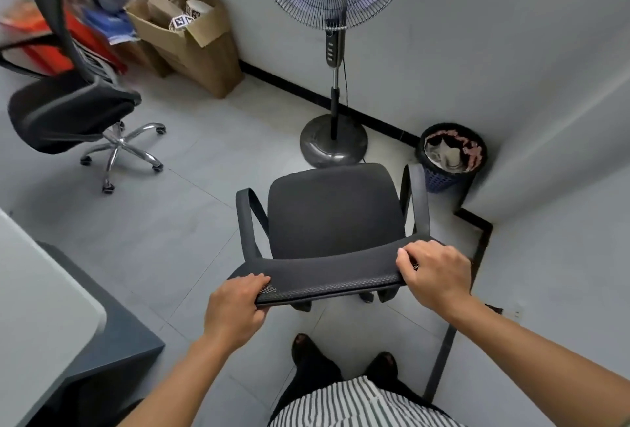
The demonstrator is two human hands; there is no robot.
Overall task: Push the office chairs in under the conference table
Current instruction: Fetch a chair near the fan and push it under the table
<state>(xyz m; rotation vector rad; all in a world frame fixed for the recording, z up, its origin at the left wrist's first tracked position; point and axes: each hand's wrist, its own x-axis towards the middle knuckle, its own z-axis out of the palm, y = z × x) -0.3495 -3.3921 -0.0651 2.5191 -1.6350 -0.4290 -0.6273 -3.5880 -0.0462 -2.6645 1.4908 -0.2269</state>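
A black office chair (pixel 332 211) with armrests stands right in front of me, its seat facing away toward the wall. My left hand (pixel 235 310) grips the left end of its mesh backrest top, and my right hand (pixel 436 273) grips the right end. A second black office chair (pixel 68 109) with a chrome star base stands at the far left, apart from the table. The conference table (pixel 37 297) shows as a pale top with a dark base at the lower left.
A pedestal fan (pixel 332 140) stands just beyond the held chair. A dark waste basket (pixel 450 157) sits in the corner to the right. Cardboard boxes (pixel 191 37) and red and blue items line the far wall. Walls close in on the right.
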